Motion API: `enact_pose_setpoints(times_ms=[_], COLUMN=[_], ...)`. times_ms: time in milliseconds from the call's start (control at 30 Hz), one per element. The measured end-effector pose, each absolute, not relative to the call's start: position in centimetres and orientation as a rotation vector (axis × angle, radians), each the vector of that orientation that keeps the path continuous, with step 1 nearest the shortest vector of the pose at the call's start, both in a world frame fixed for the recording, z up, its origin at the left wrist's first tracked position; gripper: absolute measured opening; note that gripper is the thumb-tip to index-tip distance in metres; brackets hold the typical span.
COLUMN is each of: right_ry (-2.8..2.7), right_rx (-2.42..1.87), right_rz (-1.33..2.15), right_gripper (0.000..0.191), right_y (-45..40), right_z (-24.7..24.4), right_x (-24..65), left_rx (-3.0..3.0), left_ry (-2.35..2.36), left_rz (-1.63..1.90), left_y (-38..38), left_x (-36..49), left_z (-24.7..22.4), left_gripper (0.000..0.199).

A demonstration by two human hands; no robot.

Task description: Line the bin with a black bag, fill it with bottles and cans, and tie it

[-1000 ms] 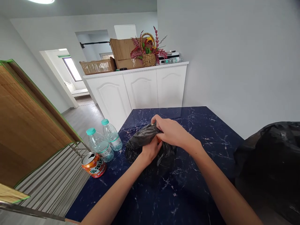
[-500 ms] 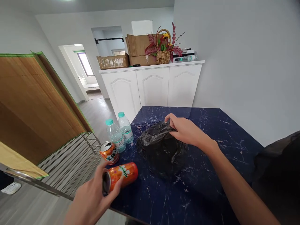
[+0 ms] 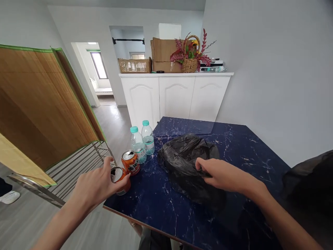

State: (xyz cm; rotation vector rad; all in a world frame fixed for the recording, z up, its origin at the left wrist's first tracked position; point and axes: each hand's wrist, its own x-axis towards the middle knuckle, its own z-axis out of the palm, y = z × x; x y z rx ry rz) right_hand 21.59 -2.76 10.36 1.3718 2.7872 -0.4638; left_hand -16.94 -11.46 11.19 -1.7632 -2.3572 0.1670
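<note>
Tabletop (image 3: 156, 205) lies open between bag (image 3: 184, 165) and left hand (image 3: 95, 185) around edge-side can (image 3: 125, 188).

A lived-in home, seen from a table (image 3: 161, 205) with a blue marbled top.
Beyond its far edge stands a white panelled cabinet (image 3: 177, 100) bearing a wicker flower basket (image 3: 189, 66) and cardboard boxes (image 3: 134, 66); past the far left corner, a doorway (image 3: 94, 81) shows a window (image 3: 99, 65) and what looks like a white bed (image 3: 104, 91). Plain pale walls (image 3: 270, 69) and grey wood-look flooring (image 3: 114, 229) suit a household.
</note>
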Motion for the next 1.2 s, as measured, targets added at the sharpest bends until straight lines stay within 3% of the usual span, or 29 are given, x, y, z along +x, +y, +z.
enact_pose_setpoints(times_ms=[100,233,333,400,533,667,733,800,867,967,1067,1200], right_ry=[2.79,2.827,2.833,2.828,2.793,2.681,2.628,2.746,2.966,3.073,2.853,2.628], right_rx=[1.391,1.497,1.648,1.71,1.705,1.394,1.159,1.156,1.46,1.972,1.849,1.808], right_rz=[-0.588,-0.807,-0.771,-0.691,-0.729,-1.321,-1.651,-1.768,-1.623,-0.965,-0.494,-0.359], right_gripper=[0.01,0.033,0.034,0.027,0.013,0.021,0.031,0.036,0.042,0.061,0.079,0.075], right_y=[-5.1,-7.7,-8.6,-8.8,-9.4,-10.9,-10.9,-9.9,-7.6,-3.2,0.6,2.8], right_z=[9.9,7.8,4.5,2.2,0.6,4.1,6.3,7.4,7.1,4.3,0.7,-1.8], right_x=[22.2,22.9,23.2,23.3,23.6,24.1,24.6,25.1,25.7,26.4,26.7,26.1], left_rx=[-1.803,-1.8,-1.728,-1.707,-2.066,-2.591,-2.773,-2.915,-3.023,-3.062,-2.977,-2.963], left_ry=[-2.301,-2.338,-2.33,-2.265,-1.941,-1.556,-1.457,-1.412,-1.401,-1.398,-1.443,-1.499], left_rz=[0.17,0.148,0.035,-0.138,-0.573,-0.723,-0.723,-0.717,-0.651,-0.545,-0.505,-0.431], left_y=[-11.0,-11.6,-13.0,-14.1,-15.4,-14.2,-12.8,-11.2,-9.8,-8.3,-7.0,-4.9], left_x=[-16.9,-17.2,-18.2,-18.6,-16.9,-11.5,-8.4,-5.8,-4.0,-3.0,-3.3,-3.7], left_z=[11.1,11.2,10.9,10.3,8.3,6.5,5.6,4.4,3.2,2.1,2.1,2.3], left_gripper=[0.089,0.099,0.097,0.085,0.04,0.023,0.024,0.032,0.039,0.039,0.04,0.032])
